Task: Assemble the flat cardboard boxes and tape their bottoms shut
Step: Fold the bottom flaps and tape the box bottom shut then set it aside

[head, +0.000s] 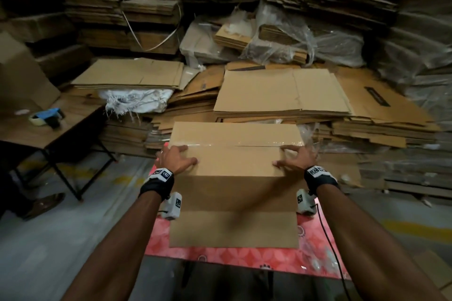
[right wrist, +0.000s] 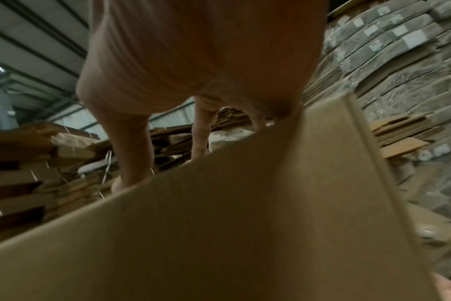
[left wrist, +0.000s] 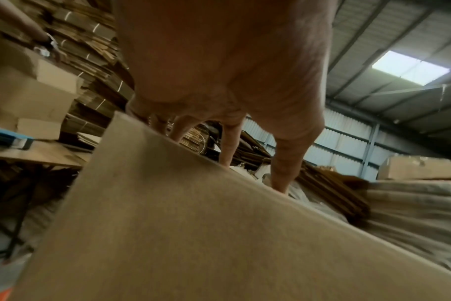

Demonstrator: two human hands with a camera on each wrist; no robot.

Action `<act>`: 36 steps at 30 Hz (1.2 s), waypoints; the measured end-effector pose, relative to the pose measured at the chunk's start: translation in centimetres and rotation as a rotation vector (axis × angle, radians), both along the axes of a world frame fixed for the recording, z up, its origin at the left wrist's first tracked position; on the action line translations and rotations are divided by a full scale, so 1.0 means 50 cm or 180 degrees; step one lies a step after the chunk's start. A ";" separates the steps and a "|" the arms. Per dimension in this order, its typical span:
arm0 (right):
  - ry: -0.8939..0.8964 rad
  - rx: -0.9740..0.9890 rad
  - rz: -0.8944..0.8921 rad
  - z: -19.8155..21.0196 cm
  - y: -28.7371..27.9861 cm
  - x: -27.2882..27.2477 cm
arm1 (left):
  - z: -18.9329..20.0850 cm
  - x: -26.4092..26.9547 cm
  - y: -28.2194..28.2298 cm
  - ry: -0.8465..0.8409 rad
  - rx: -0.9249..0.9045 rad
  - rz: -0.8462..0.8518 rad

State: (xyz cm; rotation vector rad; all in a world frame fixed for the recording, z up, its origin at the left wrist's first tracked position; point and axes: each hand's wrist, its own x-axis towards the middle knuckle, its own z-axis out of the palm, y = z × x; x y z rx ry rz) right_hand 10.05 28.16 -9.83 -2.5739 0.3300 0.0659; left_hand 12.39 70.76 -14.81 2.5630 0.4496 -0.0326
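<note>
An assembled brown cardboard box point(head: 234, 166) stands on a pink patterned table point(head: 220, 255). A strip of clear tape point(head: 244, 143) runs along the seam of its upward face. My left hand point(head: 176, 159) rests on the box's near left corner with its fingers spread flat. My right hand point(head: 293, 160) lies the same way on the near right corner. In the left wrist view my left hand's fingers point(left wrist: 227, 146) reach straight over the edge of the box point(left wrist: 193, 234). In the right wrist view my right hand's fingers point(right wrist: 134, 154) touch the box point(right wrist: 219, 224) likewise.
A blue tape dispenser point(head: 47, 117) lies on a brown table point(head: 36, 137) at the left, with someone's shoe point(head: 46, 204) below it. Stacks of flat cardboard point(head: 281, 93) and plastic-wrapped bundles point(head: 305, 39) fill the space behind the box.
</note>
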 end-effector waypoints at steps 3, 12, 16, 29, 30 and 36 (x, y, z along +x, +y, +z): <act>0.0253 -0.0332 0.0162 -0.059 0.027 0.005 | 0.007 -0.054 -0.038 0.0149 0.0075 -0.0033; 0.0020 0.0072 0.0685 -0.192 0.233 -0.068 | -0.036 -0.137 -0.166 0.0443 0.0034 -0.0276; 0.0203 0.0298 0.0724 -0.217 0.265 -0.072 | -0.032 -0.160 -0.173 0.0197 -0.0361 -0.0377; 0.0093 -0.0531 0.1338 -0.209 0.332 -0.078 | -0.167 -0.207 -0.144 -0.0055 -0.2940 0.0303; 0.0006 -0.0651 0.1427 -0.218 0.344 -0.088 | -0.179 -0.209 -0.139 -0.0014 -0.2824 0.0316; -0.0009 -0.1104 0.1660 -0.229 0.340 -0.088 | -0.214 -0.210 -0.153 -0.0218 -0.1489 -0.0261</act>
